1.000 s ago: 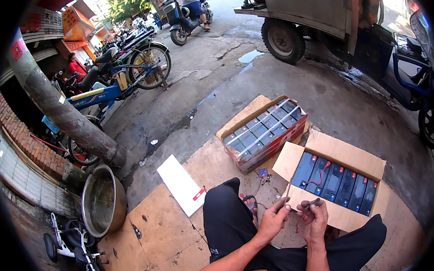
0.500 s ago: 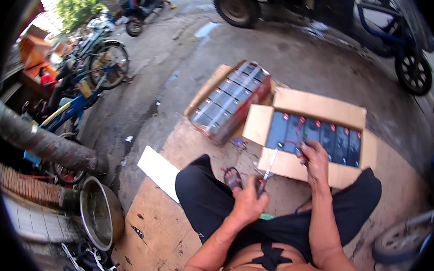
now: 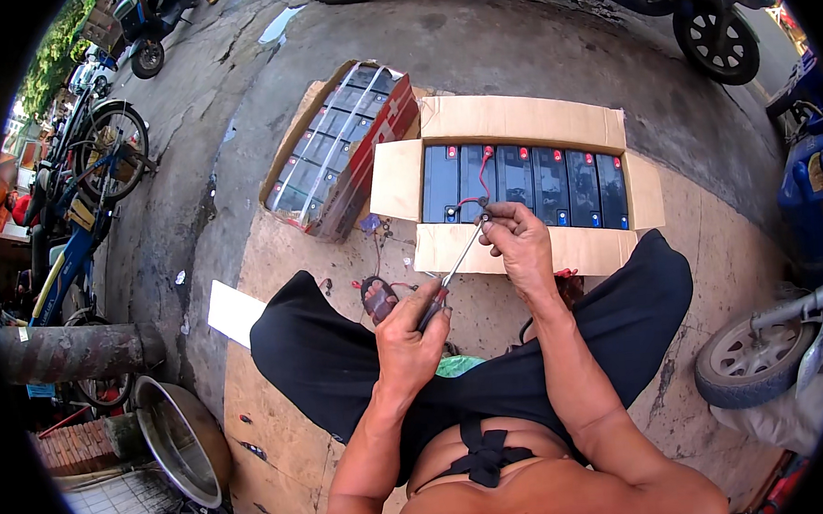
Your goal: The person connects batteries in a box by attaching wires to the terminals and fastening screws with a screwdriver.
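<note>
Above brown boards point(image 3: 288, 482), a screwdriver point(image 3: 462, 257) slants forward-right, left hand point(image 3: 410, 333) gripping its handle, right hand point(image 3: 521, 248) pinched near its tip.

Outdoor roadside spot: bare concrete ground point(image 3: 201, 110), blue bicycle point(image 3: 73, 264), scooter point(image 3: 143, 22), green foliage point(image 3: 45, 75).

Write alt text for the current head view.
The person's left hand holds a slim metal screwdriver, its tip near the right hand, at the near edge of an open brown cardboard box of black rectangular batteries topped by a red wire.
</note>
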A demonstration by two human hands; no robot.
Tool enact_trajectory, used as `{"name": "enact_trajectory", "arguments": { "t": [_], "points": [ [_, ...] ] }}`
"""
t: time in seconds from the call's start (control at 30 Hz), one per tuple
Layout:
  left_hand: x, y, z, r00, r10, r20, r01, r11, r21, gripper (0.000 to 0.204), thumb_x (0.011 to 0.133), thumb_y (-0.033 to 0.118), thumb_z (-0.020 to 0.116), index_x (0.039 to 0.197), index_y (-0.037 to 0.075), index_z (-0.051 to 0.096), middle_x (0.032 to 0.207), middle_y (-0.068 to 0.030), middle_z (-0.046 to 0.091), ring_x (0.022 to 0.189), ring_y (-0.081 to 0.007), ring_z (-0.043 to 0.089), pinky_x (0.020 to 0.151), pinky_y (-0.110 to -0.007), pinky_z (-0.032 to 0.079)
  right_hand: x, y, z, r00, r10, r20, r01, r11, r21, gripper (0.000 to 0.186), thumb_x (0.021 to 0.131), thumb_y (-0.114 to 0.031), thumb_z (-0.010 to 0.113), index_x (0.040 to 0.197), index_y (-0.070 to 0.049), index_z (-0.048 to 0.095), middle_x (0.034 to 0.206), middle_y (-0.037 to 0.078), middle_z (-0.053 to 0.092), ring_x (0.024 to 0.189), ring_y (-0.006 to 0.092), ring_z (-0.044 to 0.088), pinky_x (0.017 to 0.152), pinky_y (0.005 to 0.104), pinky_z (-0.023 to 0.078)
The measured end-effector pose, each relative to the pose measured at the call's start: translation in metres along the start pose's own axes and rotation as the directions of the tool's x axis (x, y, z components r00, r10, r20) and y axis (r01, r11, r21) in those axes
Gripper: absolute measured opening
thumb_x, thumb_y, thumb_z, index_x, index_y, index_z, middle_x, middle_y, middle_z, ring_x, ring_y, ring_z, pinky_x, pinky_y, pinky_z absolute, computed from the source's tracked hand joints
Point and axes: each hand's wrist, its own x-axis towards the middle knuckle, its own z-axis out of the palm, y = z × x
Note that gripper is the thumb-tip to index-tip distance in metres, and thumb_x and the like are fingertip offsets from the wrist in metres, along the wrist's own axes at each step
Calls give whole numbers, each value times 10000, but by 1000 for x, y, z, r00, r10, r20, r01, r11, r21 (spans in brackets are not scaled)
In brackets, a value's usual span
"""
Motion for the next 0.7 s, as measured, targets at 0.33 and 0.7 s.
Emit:
{"name": "enact_trajectory", "arguments": {
  "t": [0.33, 0.7],
  "points": [
    [4, -9, 8, 999, -48, 10, 48, 999, -16, 359, 790, 22, 629, 1144, -38, 614, 1000, -138, 677, 886, -151, 634, 780, -276, 487, 3, 17, 0, 998, -57, -31, 57, 998, -5, 245, 823, -37, 625, 1049, 53, 595, 912, 87, 654, 792, 127, 605, 711, 242, 490],
    [14, 1, 20, 982, 143, 124, -184, 866, 466, 194, 763, 46, 620, 954, 21, 639, 773, -156, 650, 688, -385, 611, 611, -425, 487, -7, 49, -14, 993, -107, 47, 112, 750, -652, 158, 775, -90, 609, 928, -64, 638, 868, 135, 663, 827, 333, 637, 728, 396, 497]
  ]
}}
